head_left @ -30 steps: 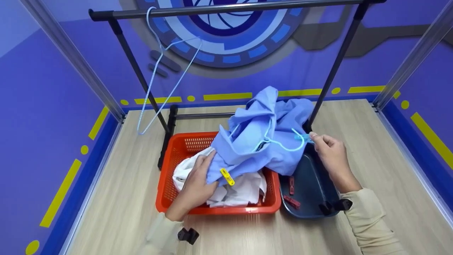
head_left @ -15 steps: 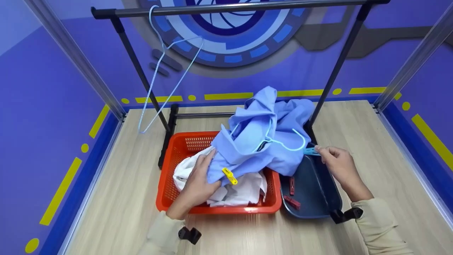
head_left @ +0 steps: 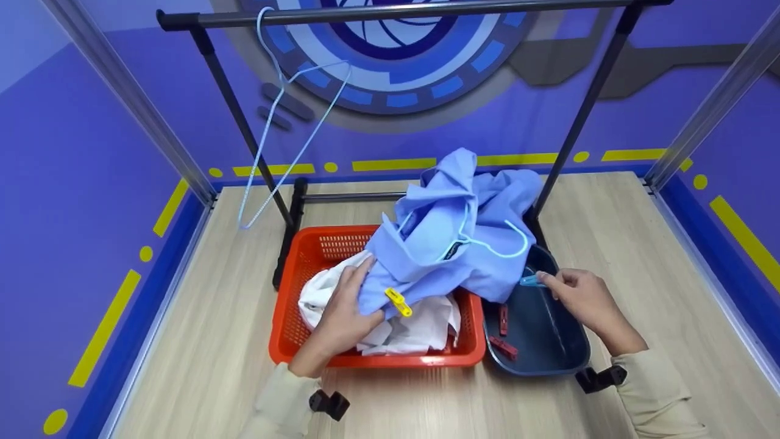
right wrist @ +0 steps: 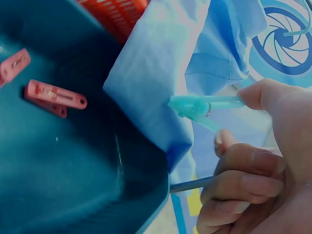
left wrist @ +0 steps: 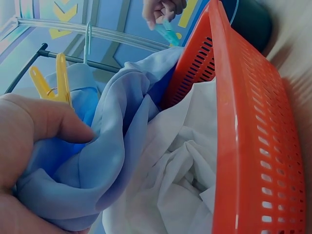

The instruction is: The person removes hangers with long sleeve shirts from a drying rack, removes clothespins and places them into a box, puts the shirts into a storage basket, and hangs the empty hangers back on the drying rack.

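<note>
Using the red basket (head_left: 420,362) as reference; it's sitting on the counter (head_left: 183,341). Left hand (head_left: 344,323) is reaching over the basket's left half, thumb and fingers curling round a fold of the blue shirt (head_left: 420,262). Shirt is lying bunched across the basket's back and right side, spilling over the right rim. Yellow clothespin (head_left: 399,302) is clipping the shirt's near edge above the basket, just beside the left hand. White cloth (head_left: 420,329) is lying inside the basket, partly under the shirt.

Right hand (head_left: 582,299) is working right of the basket, thumb and index pinching the handle ends of the light-blue clothespin (head_left: 532,280), other fingers curling in. That clothespin is hovering over the dark tub (head_left: 542,341), near the shirt; can't tell if its tip is touching fabric. Tub is standing just right of the basket, two red clothespins (head_left: 503,320) lying in it on the basket side.

Light-blue hanger (head_left: 472,241) is sticking out of the shirt's collar, hook pointing away from the basket. Second hanger (head_left: 269,128) is hanging from the rack (head_left: 426,11), up behind the basket's left side.
</note>
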A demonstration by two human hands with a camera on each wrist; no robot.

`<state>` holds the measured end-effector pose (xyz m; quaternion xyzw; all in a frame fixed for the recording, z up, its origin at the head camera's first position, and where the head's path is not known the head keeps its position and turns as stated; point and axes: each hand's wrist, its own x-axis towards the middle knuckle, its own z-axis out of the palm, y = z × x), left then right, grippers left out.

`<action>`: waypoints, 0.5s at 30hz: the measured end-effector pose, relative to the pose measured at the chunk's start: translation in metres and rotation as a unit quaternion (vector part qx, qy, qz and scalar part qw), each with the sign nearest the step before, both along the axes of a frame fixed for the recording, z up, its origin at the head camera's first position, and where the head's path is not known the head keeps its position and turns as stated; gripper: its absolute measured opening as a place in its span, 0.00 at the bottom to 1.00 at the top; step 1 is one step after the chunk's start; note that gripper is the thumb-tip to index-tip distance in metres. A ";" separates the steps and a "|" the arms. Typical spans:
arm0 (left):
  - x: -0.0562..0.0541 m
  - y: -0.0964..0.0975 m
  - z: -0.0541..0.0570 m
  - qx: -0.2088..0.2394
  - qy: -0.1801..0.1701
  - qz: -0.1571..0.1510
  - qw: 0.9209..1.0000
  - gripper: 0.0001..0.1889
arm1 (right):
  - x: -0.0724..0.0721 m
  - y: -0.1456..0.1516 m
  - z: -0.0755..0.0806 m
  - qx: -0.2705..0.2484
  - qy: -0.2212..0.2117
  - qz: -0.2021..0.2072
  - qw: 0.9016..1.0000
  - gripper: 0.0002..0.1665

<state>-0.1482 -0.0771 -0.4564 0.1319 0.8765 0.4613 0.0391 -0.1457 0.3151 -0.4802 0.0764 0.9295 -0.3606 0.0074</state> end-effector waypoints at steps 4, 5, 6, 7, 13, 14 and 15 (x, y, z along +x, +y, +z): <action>0.000 0.001 0.000 0.005 -0.003 0.008 1.000 0.45 | 0.002 0.002 -0.002 0.032 -0.016 0.025 0.999 0.32; 0.000 0.002 0.000 0.007 -0.001 0.009 1.000 0.45 | 0.003 0.002 -0.003 0.038 -0.018 0.031 0.999 0.32; 0.000 0.002 -0.001 0.010 0.001 0.010 1.000 0.45 | 0.003 0.002 -0.003 0.042 -0.020 0.036 0.998 0.32; 0.000 0.002 -0.001 0.013 0.004 0.010 1.000 0.45 | 0.004 0.002 -0.004 0.047 -0.020 0.042 0.998 0.31; 0.000 0.004 -0.001 0.024 0.002 0.014 1.000 0.45 | 0.006 0.003 -0.006 0.072 -0.032 0.080 0.994 0.27; 0.000 0.005 -0.002 0.025 0.001 0.016 1.000 0.45 | 0.006 0.003 -0.007 0.076 -0.034 0.087 0.993 0.26; 0.000 0.005 -0.001 0.027 0.001 0.017 1.000 0.45 | 0.007 0.003 -0.008 0.080 -0.037 0.094 0.992 0.26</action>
